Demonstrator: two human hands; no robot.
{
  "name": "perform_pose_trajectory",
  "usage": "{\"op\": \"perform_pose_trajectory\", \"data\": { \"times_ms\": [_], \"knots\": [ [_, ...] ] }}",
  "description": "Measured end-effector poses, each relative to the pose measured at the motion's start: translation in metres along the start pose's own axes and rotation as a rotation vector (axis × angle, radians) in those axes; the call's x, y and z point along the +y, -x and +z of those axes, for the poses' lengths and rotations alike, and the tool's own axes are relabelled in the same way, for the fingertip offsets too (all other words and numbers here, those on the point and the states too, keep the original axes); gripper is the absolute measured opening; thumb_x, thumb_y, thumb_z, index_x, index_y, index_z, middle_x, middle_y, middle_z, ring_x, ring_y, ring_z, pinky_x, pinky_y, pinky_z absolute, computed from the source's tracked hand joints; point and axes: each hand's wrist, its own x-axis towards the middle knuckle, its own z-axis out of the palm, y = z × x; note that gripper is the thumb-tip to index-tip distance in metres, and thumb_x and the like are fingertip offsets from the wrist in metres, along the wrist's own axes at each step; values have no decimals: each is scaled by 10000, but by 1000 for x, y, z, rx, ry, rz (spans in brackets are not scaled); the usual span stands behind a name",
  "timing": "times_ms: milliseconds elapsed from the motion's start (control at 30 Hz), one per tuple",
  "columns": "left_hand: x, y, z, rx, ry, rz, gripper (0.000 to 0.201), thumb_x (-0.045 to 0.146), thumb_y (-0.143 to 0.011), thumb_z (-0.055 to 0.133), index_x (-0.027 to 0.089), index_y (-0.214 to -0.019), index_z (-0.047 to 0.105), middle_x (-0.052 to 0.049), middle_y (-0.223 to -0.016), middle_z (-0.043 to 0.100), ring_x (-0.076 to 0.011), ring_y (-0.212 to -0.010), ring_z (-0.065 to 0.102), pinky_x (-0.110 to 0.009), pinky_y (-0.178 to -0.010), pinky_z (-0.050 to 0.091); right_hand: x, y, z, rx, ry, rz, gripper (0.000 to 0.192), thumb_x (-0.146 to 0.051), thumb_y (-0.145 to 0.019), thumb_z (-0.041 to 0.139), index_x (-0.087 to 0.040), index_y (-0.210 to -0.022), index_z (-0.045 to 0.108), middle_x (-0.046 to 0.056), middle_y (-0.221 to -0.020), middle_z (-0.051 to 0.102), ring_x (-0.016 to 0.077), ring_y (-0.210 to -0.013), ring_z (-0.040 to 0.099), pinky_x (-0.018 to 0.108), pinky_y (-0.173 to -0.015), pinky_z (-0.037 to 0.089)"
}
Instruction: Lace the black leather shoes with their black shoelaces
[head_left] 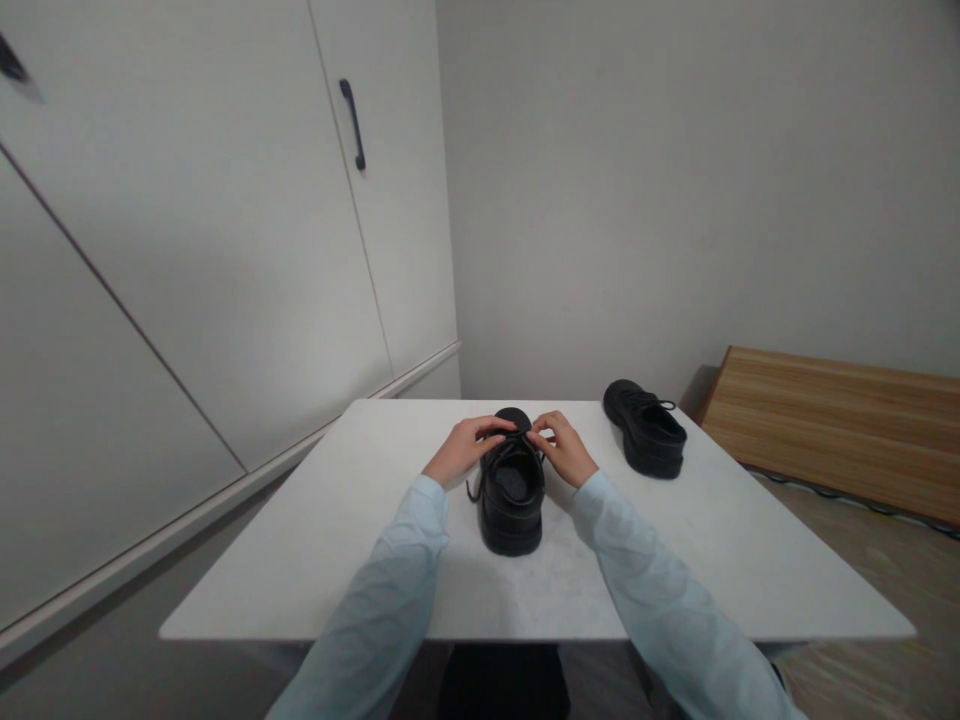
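Note:
A black lace-up shoe [512, 520] stands upright on the white table, its heel towards me and its toe pointing away. My left hand [469, 443] reaches over the lacing from the left, thumb and fingers pinched on the black shoelace. From the right, my right hand [562, 447] pinches the lace too, close to the left fingertips. One loose lace end [472, 491] hangs down the shoe's left side. The other black shoe [646, 430] sits apart at the back right, with a lace loop showing on top.
The white table [360, 560] reaches to the plain wall behind. White cabinet doors [225, 250] with dark handles line the left side. A wood-grain panel [832, 430] stands beyond the table's right edge.

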Motion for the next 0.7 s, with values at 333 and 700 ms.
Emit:
{"op": "perform_pose_trajectory", "data": {
  "times_ms": [333, 700],
  "knots": [
    [0, -1, 0, -7, 10, 4, 286, 289, -816, 589, 148, -1050, 677, -118, -1092, 668, -219, -1042, 598, -342, -928, 439, -1, 1, 2, 112, 159, -61, 89, -249, -796, 550, -203, -720, 545, 42, -809, 522, 203, -787, 492, 357, -736, 423],
    [1, -1, 2, -8, 23, -11, 274, 272, -815, 587, 147, -1042, 675, -120, -1096, 667, -220, -1052, 599, -353, -949, 432, -15, 4, 2, 167, 122, 11, 118, -269, -778, 512, -201, -683, 532, 1, -645, 569, 155, -610, 483, 276, -613, 369]
  ]
}}
